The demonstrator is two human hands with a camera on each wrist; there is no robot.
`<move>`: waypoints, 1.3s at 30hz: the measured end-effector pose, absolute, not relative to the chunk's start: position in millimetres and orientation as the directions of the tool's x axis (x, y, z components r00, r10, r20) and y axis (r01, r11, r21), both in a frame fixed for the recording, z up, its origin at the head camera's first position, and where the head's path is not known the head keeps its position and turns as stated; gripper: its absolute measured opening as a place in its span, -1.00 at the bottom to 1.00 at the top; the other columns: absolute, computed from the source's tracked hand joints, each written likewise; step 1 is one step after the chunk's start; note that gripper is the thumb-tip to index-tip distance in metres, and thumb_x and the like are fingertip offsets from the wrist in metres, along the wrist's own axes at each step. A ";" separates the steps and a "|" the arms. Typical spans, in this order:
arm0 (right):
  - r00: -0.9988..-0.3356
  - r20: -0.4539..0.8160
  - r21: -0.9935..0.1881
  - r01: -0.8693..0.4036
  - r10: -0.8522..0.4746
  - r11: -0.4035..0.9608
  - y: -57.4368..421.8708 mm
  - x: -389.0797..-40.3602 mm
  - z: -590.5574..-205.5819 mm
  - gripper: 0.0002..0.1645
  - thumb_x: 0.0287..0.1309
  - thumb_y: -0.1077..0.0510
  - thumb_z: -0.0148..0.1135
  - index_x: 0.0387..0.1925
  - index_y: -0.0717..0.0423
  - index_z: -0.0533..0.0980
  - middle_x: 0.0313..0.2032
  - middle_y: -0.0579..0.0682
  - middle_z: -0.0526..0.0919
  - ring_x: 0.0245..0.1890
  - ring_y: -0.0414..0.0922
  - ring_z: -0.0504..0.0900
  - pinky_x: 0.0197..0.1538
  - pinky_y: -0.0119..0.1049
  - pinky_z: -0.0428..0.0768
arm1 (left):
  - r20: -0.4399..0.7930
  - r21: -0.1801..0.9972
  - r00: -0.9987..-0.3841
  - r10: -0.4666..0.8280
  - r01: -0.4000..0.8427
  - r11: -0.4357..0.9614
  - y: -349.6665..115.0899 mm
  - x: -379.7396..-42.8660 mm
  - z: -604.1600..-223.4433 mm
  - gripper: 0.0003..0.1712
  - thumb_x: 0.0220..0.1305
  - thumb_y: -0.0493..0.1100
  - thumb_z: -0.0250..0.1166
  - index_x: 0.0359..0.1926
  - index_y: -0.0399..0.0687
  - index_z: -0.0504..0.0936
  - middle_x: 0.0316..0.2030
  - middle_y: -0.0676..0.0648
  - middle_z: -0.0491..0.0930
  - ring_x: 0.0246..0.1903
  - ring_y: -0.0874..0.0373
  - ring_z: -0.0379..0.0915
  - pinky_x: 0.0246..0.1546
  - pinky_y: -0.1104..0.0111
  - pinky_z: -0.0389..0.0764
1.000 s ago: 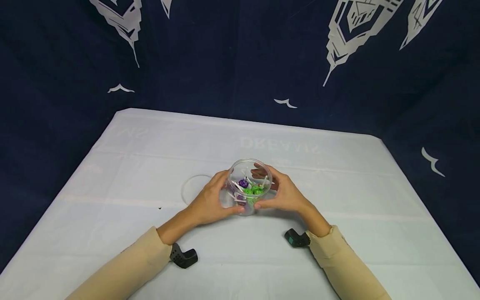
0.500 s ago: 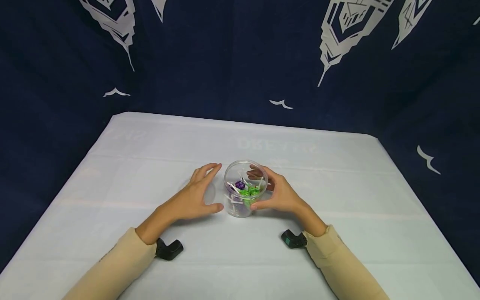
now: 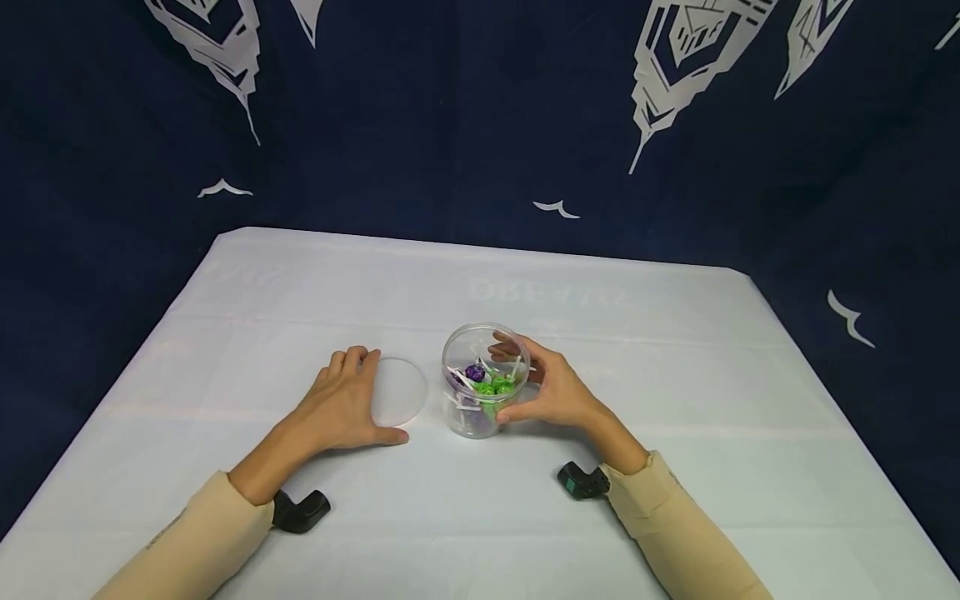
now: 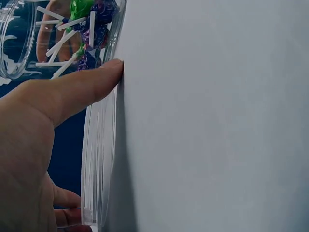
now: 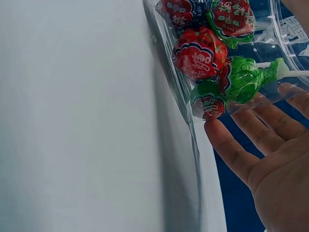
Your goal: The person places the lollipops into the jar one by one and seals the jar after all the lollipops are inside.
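A clear plastic jar [image 3: 471, 425] without a lid stands upright on the table, holding several lollipops [image 5: 200, 54] in red, green and purple wrappers, white sticks among them. My right hand [image 3: 558, 387] holds the jar from its right side, thumb in front and fingers behind. Left of the jar, a clear round lid [image 3: 424, 392] lies flat on the table. My left hand [image 3: 337, 408] is spread at the lid's left side, with fingertips at its far edge and thumb just in front of it. In the left wrist view, the lid [image 4: 99, 164] shows between thumb and fingers.
A white cloth with faint lettering covers the table [image 3: 480, 525]. Behind it hangs a dark blue curtain [image 3: 420, 125] with white printed shapes. A black wrist camera [image 3: 302, 511] sits at the left cuff, another black camera [image 3: 582, 482] at the right.
My left hand has let go of the jar and moved left to the lid. My right hand has stayed at the jar. The head view has shifted slightly.
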State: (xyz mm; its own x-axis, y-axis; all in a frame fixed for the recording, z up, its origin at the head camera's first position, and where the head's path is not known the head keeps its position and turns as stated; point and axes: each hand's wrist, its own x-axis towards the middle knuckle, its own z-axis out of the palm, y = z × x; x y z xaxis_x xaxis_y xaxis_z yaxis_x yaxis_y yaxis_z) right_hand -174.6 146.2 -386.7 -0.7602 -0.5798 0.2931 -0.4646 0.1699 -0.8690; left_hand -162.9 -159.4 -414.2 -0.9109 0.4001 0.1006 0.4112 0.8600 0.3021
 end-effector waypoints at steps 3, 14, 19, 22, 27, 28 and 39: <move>-0.760 0.294 -0.868 -0.466 -0.579 0.171 146.2 -174.7 -386.7 0.16 -0.43 0.35 0.56 0.29 0.30 0.14 0.12 0.36 0.36 0.13 0.24 0.34 0.05 0.10 0.44 | 0.111 0.325 -0.920 0.375 0.390 0.862 -159.4 -163.5 -415.0 0.30 -0.38 0.44 0.40 0.19 -0.45 0.21 0.01 -0.34 0.25 -0.02 -0.20 0.14 0.02 -0.01 0.29; -0.754 0.305 -0.888 -0.446 -0.582 0.113 147.5 -176.2 -389.7 0.16 -0.42 0.34 0.56 0.28 0.38 0.12 0.12 0.38 0.35 0.13 0.31 0.31 0.08 0.17 0.38 | 0.243 0.485 -0.953 0.181 0.281 0.828 -155.8 -170.9 -393.3 0.21 -0.38 0.32 0.46 0.17 -0.46 0.30 0.02 -0.32 0.24 0.01 -0.16 0.18 0.06 0.03 0.31; -0.751 0.306 -0.889 -0.445 -0.584 0.106 148.3 -177.4 -391.4 0.17 -0.42 0.30 0.57 0.28 0.38 0.12 0.12 0.38 0.35 0.13 0.31 0.30 0.09 0.17 0.37 | 0.302 0.583 -0.950 0.083 0.252 0.772 -146.4 -169.7 -371.6 0.22 -0.33 0.31 0.45 0.25 -0.37 0.23 0.07 -0.26 0.17 0.10 -0.09 0.09 0.10 0.04 0.29; -0.748 0.314 -0.887 -0.451 -0.585 0.099 148.7 -177.9 -392.1 0.17 -0.42 0.30 0.57 0.28 0.38 0.12 0.12 0.39 0.34 0.12 0.33 0.30 0.09 0.18 0.36 | 0.321 0.621 -0.945 0.056 0.255 0.741 -139.2 -167.5 -359.4 0.22 -0.32 0.30 0.45 0.28 -0.30 0.20 0.09 -0.23 0.14 0.14 -0.05 0.04 0.11 0.06 0.28; -0.738 0.320 -0.884 -0.458 -0.594 0.094 148.2 -178.2 -392.8 0.17 -0.41 0.30 0.56 0.28 0.39 0.12 0.12 0.42 0.33 0.12 0.33 0.30 0.08 0.20 0.35 | 0.342 0.653 -0.938 0.054 0.279 0.705 -126.5 -157.8 -343.1 0.22 -0.36 0.30 0.47 0.28 -0.23 0.21 0.09 -0.17 0.15 0.14 0.01 0.06 0.10 0.09 0.32; -0.739 0.319 -0.883 -0.460 -0.593 0.098 148.1 -178.1 -392.8 0.17 -0.41 0.31 0.56 0.29 0.38 0.12 0.12 0.41 0.33 0.12 0.31 0.31 0.08 0.19 0.35 | 0.340 0.654 -0.938 0.064 0.285 0.700 -123.8 -155.4 -340.9 0.22 -0.37 0.31 0.47 0.28 -0.23 0.21 0.09 -0.16 0.15 0.14 0.02 0.06 0.10 0.09 0.32; -0.740 0.318 -0.878 -0.466 -0.592 0.112 147.9 -176.8 -392.9 0.14 -0.40 0.33 0.55 0.26 0.42 0.13 0.10 0.41 0.33 0.08 0.33 0.34 0.06 0.13 0.42 | 0.262 0.644 -0.945 0.198 0.324 0.693 -85.5 -142.2 -338.1 0.28 -0.45 0.39 0.45 0.28 -0.20 0.22 0.05 -0.08 0.15 0.09 0.07 0.09 0.06 0.15 0.37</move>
